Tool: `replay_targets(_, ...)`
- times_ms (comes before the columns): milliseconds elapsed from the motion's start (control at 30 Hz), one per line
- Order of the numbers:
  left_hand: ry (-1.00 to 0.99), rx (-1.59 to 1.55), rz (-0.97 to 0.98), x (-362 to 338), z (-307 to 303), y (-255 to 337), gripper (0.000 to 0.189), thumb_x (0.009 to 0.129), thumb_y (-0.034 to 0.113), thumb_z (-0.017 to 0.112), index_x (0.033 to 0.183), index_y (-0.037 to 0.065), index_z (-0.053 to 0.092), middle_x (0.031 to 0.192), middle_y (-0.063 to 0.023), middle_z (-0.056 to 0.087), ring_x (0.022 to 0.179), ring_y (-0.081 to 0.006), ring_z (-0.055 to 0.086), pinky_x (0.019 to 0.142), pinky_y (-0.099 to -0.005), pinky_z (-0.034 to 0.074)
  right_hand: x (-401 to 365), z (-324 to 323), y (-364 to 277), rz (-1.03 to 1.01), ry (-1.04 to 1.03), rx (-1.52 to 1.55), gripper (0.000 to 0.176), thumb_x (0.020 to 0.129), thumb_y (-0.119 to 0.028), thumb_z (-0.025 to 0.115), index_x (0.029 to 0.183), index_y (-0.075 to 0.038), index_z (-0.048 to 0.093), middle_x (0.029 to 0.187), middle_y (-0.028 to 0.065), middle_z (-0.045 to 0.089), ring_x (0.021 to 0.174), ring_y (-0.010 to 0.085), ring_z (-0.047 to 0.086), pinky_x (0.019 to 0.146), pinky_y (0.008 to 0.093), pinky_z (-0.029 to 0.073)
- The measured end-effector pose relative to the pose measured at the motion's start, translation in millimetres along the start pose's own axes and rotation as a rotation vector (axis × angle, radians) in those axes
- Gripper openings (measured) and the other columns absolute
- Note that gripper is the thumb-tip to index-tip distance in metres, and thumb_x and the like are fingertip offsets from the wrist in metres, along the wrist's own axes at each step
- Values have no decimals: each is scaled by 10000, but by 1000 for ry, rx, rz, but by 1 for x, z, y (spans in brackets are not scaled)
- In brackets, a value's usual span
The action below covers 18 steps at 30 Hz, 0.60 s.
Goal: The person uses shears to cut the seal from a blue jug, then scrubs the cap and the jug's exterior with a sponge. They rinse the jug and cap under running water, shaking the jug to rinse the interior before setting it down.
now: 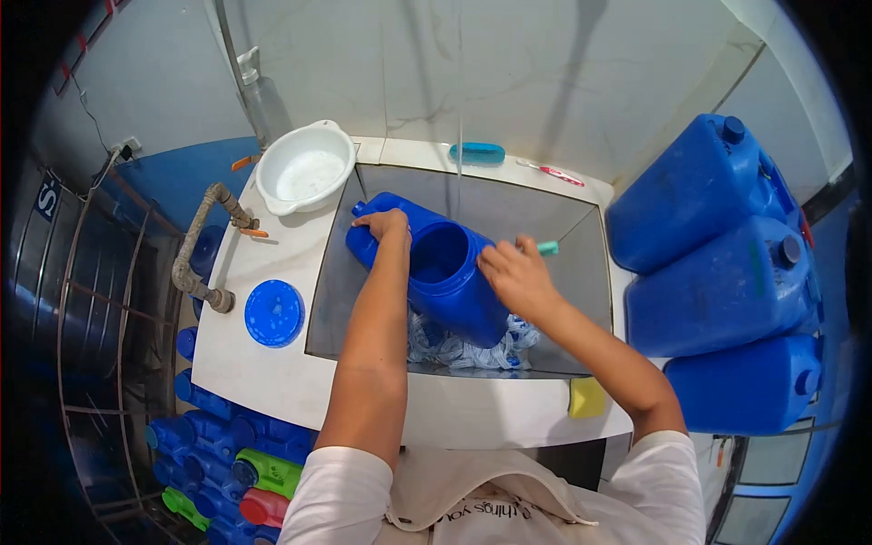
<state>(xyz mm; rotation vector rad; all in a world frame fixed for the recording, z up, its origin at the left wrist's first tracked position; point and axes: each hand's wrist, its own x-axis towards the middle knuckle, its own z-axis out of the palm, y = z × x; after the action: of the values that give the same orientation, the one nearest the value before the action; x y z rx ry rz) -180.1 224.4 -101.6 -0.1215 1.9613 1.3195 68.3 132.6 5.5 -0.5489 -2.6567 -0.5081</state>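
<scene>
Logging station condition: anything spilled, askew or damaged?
No clear spill or damage stands out. Slightly askew: the open blue container is tilted in the sink rather than upright, with crumpled whitish material beneath it. A blue lid lies apart on the counter.

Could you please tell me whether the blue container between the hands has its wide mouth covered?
No, the blue container is open there, with its hollow inside showing.
</scene>
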Motion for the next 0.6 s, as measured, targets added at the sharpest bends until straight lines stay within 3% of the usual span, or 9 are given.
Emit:
replay_targets(133,-62,46,-73,22,10,4,970,837,3,531,1437,254,-187,1072,-279,568,723,-339,659,544,-427,552,5,2,6,50,10,14,133,754,-119,554,841,-64,639,800,8,512,809,153,515,805,364,371)
replay_targets(200,-38,44,-66,19,14,6,988,825,-2,547,1433,230,-196,1030,-269,582,708,-330,662,536,-412,553,4,6,10,149,66,-28,134,748,-116,556,839,-61,638,791,10,508,802,154,514,790,360,372)
replay_targets(400,14,5,-52,21,19,4,1046,791,-14,594,1421,156,-223,904,-238,625,665,-303,669,513,-365,556,1,5,-3,121,14,-73,121,755,-115,559,826,-50,632,785,15,511,801,157,514,792,360,369)
replay_targets(467,35,-56,-172,78,48,-12,1039,793,-19,588,1425,164,-216,908,-237,623,663,-302,667,507,-372,551,8,12,8,162,45,-76,116,756,-115,558,821,-50,629,784,13,510,801,157,514,792,359,368)
replay_targets(533,58,-123,-292,73,45,-7,1033,794,-25,582,1429,173,-208,913,-236,621,661,-301,666,500,-379,546,10,13,9,199,79,-79,111,758,-114,556,816,-49,626,783,12,510,800,158,513,792,358,368)
replay_targets(600,-12,-120,-47,-6,6,11,1021,796,-34,570,1435,184,-195,927,-238,616,654,-291,661,490,-378,537,3,11,-2,171,80,-59,111,762,-111,553,824,-54,625,782,11,507,800,159,512,787,354,365)
